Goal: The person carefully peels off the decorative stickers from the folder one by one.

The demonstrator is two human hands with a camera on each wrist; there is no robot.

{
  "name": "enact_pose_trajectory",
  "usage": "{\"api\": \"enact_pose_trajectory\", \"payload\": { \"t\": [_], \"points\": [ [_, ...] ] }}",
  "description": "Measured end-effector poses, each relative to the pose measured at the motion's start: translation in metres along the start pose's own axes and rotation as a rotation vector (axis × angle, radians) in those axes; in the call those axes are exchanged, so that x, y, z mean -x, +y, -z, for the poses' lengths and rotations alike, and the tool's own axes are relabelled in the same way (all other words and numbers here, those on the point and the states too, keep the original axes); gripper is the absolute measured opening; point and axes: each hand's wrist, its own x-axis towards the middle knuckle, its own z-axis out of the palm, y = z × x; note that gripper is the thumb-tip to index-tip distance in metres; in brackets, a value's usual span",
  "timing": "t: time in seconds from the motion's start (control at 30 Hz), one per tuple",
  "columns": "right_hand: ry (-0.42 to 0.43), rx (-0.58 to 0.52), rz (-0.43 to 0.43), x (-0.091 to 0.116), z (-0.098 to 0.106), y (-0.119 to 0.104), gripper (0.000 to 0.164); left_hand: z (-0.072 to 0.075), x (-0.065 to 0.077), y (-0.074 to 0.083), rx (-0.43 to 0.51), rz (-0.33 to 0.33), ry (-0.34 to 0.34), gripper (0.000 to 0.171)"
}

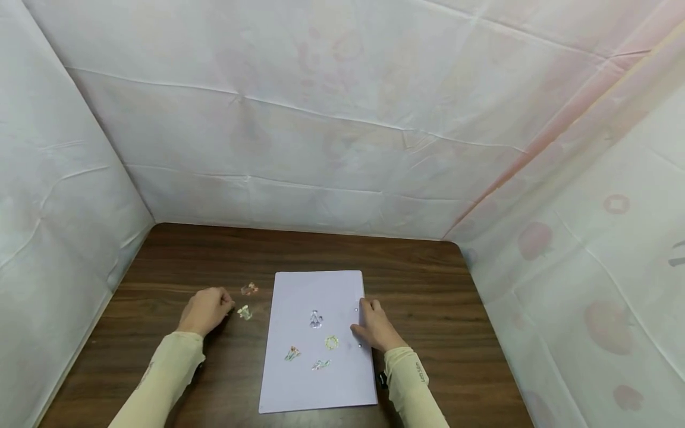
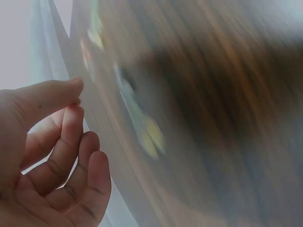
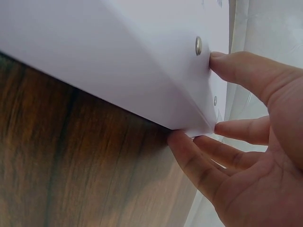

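In the head view, a white binder (image 1: 316,389) lies on the wooden table, with several small clear flower stickers on its cover, among them a purple one (image 1: 316,319) and a yellow-green ring-shaped one (image 1: 332,342). My right hand (image 1: 377,329) grips the binder's right edge, the thumb on the cover near a metal rivet (image 3: 199,46) and the fingers against the side. Left of the binder, my left hand (image 1: 206,310) is curled, thumb tip against index finger; nothing shows between them. Beside it lie a yellow-flowered sticker (image 1: 244,312) and an orange one (image 1: 249,289).
Brown wood tabletop (image 1: 428,285) surrounds the binder. Pale cloth hangs behind the table (image 1: 299,148) and along both sides, with a printed fruit pattern on the right cloth (image 1: 605,327).
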Motion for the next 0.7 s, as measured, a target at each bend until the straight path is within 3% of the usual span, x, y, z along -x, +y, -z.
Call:
{"api": "enact_pose_trajectory", "payload": {
  "t": [0.3,0.47,0.7],
  "points": [
    [-0.005,-0.010,-0.010,-0.001,-0.001,0.000,0.074,-0.045,-0.027,0.058,-0.020,-0.162,0.023,0.005],
    [-0.001,-0.010,0.003,-0.003,-0.002,0.001,0.074,-0.067,-0.034,0.089,-0.034,-0.266,0.039,0.005],
    [-0.004,-0.021,-0.014,-0.002,0.000,0.001,0.074,-0.087,-0.041,0.121,-0.048,-0.393,-0.007,0.005]
  ]
}}
